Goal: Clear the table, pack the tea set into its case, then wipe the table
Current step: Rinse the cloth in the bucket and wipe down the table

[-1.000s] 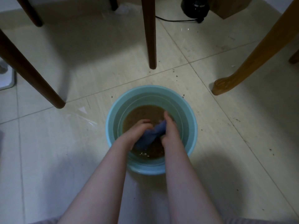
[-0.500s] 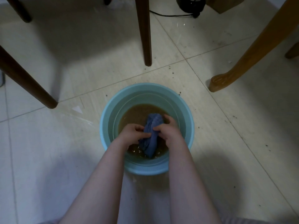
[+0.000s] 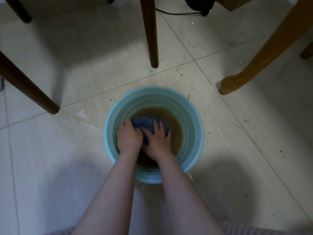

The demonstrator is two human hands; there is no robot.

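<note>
A light blue bucket [image 3: 194, 133] stands on the tiled floor, holding brown murky water. A blue cloth [image 3: 144, 123] lies bunched in the water. My left hand [image 3: 129, 134] grips the cloth's left side. My right hand [image 3: 156, 139] presses on its right side with fingers spread over it. Both hands are down inside the bucket, and the lower part of the cloth is hidden under them.
Dark wooden chair legs [image 3: 150, 39] stand just beyond the bucket, with another [image 3: 27, 85] to the left. A lighter carved table leg [image 3: 254, 61] slants in at the right. A black cable [image 3: 177, 13] runs along the far floor. Dark crumbs are scattered on the tiles.
The cloth was lifted and twisted between both hands above the water; now it is pushed down into the water, with both hands pressing on it.
</note>
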